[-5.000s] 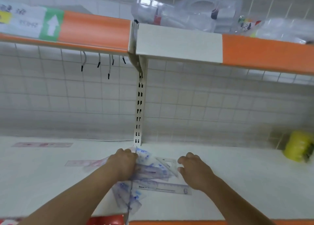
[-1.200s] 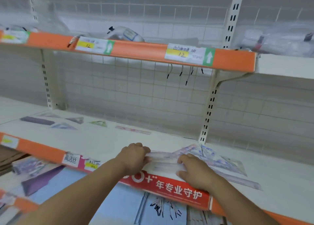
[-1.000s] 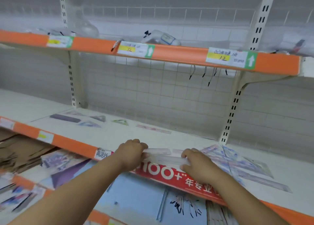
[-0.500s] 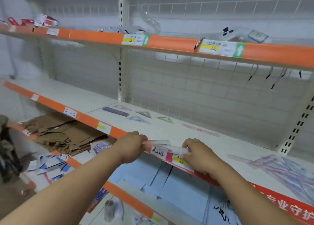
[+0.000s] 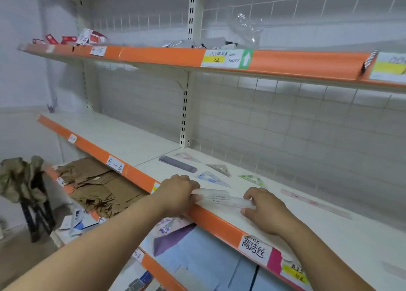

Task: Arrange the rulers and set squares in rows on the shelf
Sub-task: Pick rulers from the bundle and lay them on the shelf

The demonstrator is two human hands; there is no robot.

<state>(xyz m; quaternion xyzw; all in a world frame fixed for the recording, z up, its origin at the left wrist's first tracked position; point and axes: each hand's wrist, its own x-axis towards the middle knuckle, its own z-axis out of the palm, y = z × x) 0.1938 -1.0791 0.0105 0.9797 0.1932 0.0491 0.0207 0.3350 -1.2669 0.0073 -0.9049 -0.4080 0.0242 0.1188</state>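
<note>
My left hand [image 5: 178, 191] and right hand [image 5: 263, 209], pinching the rulers [image 5: 216, 195], brought them beside the set squares [image 5: 212, 178], ready for laying.

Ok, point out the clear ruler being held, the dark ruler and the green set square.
clear ruler [image 5: 219, 196], head view, its exposed middle.
dark ruler [image 5: 178, 164], head view, mid-length on top.
green set square [image 5: 251, 178], head view, its centre.

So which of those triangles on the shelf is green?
The green set square is the rightmost triangle, nearest the right hand; the blue set square, grey set square and pink set square lie left of it.
</note>
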